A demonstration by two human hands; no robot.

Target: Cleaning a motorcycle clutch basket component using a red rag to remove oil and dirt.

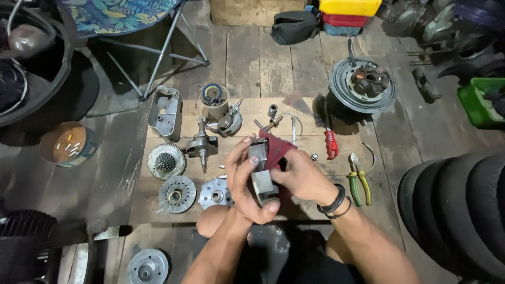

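Together, both hands closed: left hand [243,181] around a grey metal part [261,176], right hand [297,176] gripping a red rag [276,147].

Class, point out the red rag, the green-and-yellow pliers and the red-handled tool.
red rag [277,149], head view, upper fold above the hands
green-and-yellow pliers [359,189], head view, handles
red-handled tool [331,145], head view, red grip

dark plank floor [247,63], folding chair [131,21], dim light
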